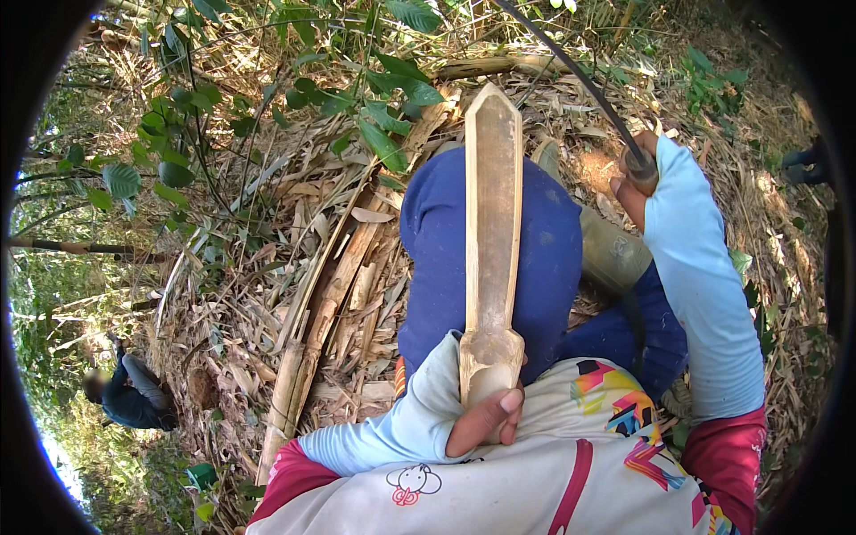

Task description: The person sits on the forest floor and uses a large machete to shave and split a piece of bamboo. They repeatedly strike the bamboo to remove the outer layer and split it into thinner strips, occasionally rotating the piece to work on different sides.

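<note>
My left hand [489,421] is closed around the narrowed handle end of a carved bamboo piece [493,227], long and flat like a paddle, with a pointed tip. Its brown, slightly hollowed face is turned up, and pale cut edges run along both sides. The piece lies over my blue-trousered knee [437,241], pointing away from me. Off to the right, my right hand [635,174] grips the handle of a long machete [588,85]. Its thin dark blade slants up and left past the top of the view, apart from the bamboo.
Split bamboo lengths [312,348] lie on the dry leaf litter [259,348] at my left. Leafy stems [187,116] hang at upper left. Another person [138,392] sits at far left, near a green container [201,475]. My boot [615,254] is below the machete hand.
</note>
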